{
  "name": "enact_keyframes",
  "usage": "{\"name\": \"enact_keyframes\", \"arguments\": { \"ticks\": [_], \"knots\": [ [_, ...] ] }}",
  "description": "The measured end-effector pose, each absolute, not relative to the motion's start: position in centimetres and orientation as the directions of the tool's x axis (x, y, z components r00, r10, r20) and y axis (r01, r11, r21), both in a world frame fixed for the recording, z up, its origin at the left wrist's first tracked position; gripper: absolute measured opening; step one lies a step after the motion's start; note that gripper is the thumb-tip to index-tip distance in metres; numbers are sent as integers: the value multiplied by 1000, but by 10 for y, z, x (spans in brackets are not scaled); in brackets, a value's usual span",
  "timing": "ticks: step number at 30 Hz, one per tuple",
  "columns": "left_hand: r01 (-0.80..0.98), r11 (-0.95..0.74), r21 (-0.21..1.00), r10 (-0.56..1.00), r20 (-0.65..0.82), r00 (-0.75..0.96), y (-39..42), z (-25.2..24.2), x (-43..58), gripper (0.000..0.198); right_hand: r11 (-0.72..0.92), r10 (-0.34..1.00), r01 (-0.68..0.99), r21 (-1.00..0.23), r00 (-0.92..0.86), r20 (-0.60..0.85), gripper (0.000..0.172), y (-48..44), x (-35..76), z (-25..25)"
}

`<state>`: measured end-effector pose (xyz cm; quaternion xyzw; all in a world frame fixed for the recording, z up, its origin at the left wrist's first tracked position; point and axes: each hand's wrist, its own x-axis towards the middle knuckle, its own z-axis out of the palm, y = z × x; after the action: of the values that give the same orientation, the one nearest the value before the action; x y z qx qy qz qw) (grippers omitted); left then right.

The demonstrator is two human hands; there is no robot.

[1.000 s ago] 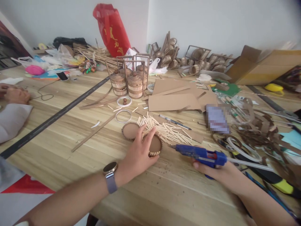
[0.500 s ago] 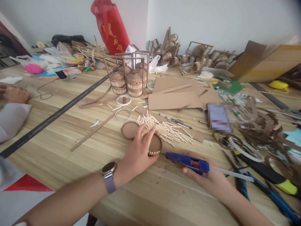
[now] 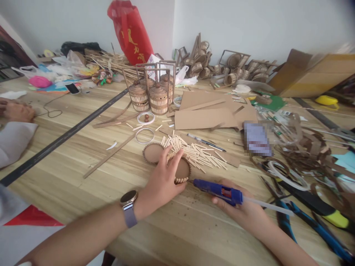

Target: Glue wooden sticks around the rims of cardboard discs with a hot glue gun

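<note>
My left hand (image 3: 162, 183), with a watch on the wrist, rests on a round cardboard disc (image 3: 183, 170) edged with short sticks, fingers pressed on its rim. My right hand (image 3: 244, 210) grips a blue glue gun (image 3: 219, 191). The gun's nozzle points left and touches the disc's lower right edge. A white glue stick pokes out of the gun's back. A second stick-edged disc (image 3: 152, 153) lies just to the left. A heap of short wooden sticks (image 3: 196, 152) lies behind both discs.
Finished stick baskets in frames (image 3: 151, 94) stand mid-table, with cardboard sheets (image 3: 205, 112) to their right. A long black ruler (image 3: 69, 135) runs diagonally at left. Cardboard strips, tape rings and blue-handled tools (image 3: 313, 221) clutter the right. Another person's hand (image 3: 15, 111) rests at far left.
My right hand has carried the glue gun leftward, so its nozzle now meets the disc's edge. My left hand has stayed on the disc.
</note>
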<state>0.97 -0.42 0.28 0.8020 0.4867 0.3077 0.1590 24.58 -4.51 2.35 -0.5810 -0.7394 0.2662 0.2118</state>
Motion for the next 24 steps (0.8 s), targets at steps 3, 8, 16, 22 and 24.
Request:
{"name": "enact_keyframes", "arguments": {
  "ticks": [3,8,16,22,24],
  "knots": [
    [685,-478,550,877,338,341,-4,3,10,101,183,972,748,-638,-234,5,30,-45,245,24],
    [687,-487,540,872,347,345,-4,3,10,100,178,973,751,-635,-231,-1,30,-46,246,22],
    [683,-489,543,871,349,346,-4,1,9,101,209,971,734,-646,-233,50,28,-46,245,20],
    [679,-488,548,872,348,345,-3,1,10,101,192,974,726,-660,-223,37,27,-46,245,19],
    [681,-489,545,871,351,344,-3,1,10,101,193,974,730,-656,-221,41,27,-46,245,18]
  ]
}}
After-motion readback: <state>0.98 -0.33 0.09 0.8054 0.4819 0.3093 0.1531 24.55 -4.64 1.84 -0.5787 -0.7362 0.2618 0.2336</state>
